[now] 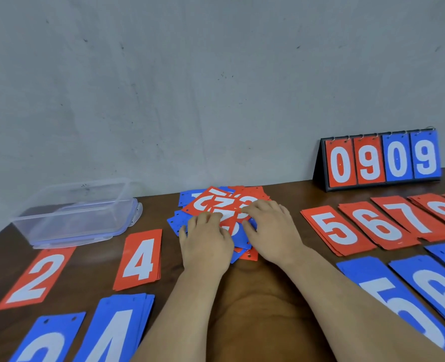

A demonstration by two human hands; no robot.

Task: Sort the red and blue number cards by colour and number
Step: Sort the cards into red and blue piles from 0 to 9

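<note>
table (255, 309) | card piles (336, 231) (red, blue) | plastic box (75, 210) | scoreboard (383, 159)

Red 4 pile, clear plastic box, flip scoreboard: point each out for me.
Red 4 pile (139, 258): head view, on the white digit of the top card.
Clear plastic box (67, 226): head view, on its front wall.
Flip scoreboard (370, 160): head view, on its red 9 flap.

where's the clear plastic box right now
In the head view the clear plastic box sits far left on the table, just beyond the red 2 card and left of the mixed card pile.
</note>
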